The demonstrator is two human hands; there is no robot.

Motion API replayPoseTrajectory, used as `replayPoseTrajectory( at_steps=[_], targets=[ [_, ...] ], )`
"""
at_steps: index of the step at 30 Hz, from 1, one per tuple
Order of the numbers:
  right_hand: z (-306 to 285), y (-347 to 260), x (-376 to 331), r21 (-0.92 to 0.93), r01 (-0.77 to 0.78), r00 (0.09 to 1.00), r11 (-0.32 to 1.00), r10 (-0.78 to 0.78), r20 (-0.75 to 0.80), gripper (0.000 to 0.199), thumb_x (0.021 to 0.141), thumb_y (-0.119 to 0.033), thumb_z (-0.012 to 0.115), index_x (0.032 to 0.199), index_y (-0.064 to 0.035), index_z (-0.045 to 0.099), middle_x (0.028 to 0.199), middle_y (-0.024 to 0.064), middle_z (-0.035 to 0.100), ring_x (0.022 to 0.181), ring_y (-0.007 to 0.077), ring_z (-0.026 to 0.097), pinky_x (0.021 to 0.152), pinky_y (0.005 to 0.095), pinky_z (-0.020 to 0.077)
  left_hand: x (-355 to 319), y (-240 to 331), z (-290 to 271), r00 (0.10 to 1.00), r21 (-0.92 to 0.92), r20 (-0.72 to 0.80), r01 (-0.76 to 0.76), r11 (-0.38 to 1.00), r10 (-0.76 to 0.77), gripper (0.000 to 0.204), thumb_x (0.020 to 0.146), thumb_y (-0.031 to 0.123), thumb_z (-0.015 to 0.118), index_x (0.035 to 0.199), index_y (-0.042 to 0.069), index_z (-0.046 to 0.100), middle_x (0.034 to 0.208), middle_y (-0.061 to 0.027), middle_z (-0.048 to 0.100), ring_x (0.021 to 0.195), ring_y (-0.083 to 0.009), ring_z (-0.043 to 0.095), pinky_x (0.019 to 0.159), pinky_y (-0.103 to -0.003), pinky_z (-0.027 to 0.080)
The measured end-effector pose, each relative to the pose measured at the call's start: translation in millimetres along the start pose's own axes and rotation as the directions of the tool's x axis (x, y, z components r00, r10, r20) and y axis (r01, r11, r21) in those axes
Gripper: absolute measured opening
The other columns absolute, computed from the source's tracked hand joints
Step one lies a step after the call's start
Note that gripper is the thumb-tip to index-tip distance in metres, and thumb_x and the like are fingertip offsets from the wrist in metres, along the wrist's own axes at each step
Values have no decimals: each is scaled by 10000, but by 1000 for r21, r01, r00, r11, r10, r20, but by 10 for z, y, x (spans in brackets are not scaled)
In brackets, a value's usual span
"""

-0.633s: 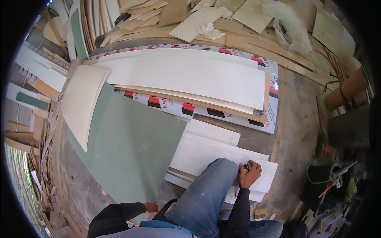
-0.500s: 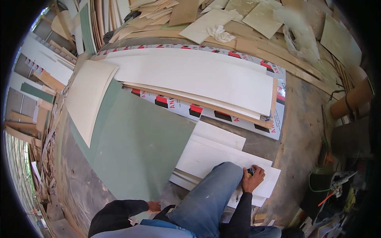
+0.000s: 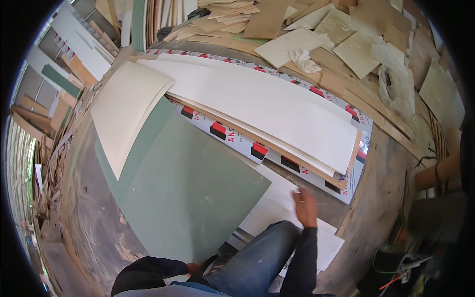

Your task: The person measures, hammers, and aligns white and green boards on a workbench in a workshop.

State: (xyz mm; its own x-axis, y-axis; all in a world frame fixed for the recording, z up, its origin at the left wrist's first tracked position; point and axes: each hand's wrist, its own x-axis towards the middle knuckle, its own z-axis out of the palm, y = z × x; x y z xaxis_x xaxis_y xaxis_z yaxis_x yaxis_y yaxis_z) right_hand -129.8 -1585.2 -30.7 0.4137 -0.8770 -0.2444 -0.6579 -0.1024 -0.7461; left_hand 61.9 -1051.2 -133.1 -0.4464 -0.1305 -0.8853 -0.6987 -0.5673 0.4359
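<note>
My right hand (image 3: 305, 208) is above the white boards (image 3: 271, 208) to the right of my bent knee. Its fingers are drawn together near the upper board's edge; what they hold, if anything, is hidden. My left hand (image 3: 193, 269) is low beside my lap, by the near edge of a large green board (image 3: 183, 183). Sleeve and leg cover most of it, so its fingers do not show. A cream sheet (image 3: 129, 106) overlaps the green board's far left part. My jeans-covered knee (image 3: 277, 235) rests over the white boards.
Beyond the green board, long white panels (image 3: 262, 99) lie stacked on printed silver sheeting (image 3: 237, 141). Offcuts (image 3: 289, 47) and crumpled plastic (image 3: 396, 84) are heaped at the back. A brown roll (image 3: 435, 175) and tools with a green cord (image 3: 391, 267) stand at the right.
My right hand has moved up and slightly left, off the lower white board. The small black-and-yellow object that showed in it is out of sight. The view has shifted, and my left hand shows less.
</note>
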Motion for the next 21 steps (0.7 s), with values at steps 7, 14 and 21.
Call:
replayPoseTrajectory(
  at_steps=[7, 14, 21],
  targets=[
    [1233, -455, 119, -168, 31, 980, 985, 4, 201, 542, 890, -315, 620, 1110, 166, 500, 945, 369, 632, 881, 456, 655, 768, 522, 519, 40, 10, 156, 1000, -94, 8, 22, 995, -21, 369, 1006, 237, 397, 1330, 86, 492, 1307, -107, 562, 1258, -206, 497, 1072, -357, 356],
    [1160, -366, 391, 12, 154, 981, 988, -154, 121, 715, 891, -178, 607, 1370, 199, 235, 946, 360, 635, 883, 492, 638, 784, 520, 512, 76, 445, -480, 989, 105, -58, -133, 986, 139, 295, 995, 174, 406, 1268, 86, 472, 1143, -122, 605, 1180, -232, 537, 1050, -329, 377],
    [1431, -480, 695, 36, 240, 952, 970, -242, 188, 888, 904, -172, 590, 1459, 121, -38, 952, 361, 639, 871, 500, 640, 791, 515, 513, 181, 195, -670, 928, 733, -5, -250, 632, 373, 174, 839, 165, 534, 933, 52, 626, 1012, -158, 631, 1037, -282, 581, 1033, -375, 378]
  ],
)
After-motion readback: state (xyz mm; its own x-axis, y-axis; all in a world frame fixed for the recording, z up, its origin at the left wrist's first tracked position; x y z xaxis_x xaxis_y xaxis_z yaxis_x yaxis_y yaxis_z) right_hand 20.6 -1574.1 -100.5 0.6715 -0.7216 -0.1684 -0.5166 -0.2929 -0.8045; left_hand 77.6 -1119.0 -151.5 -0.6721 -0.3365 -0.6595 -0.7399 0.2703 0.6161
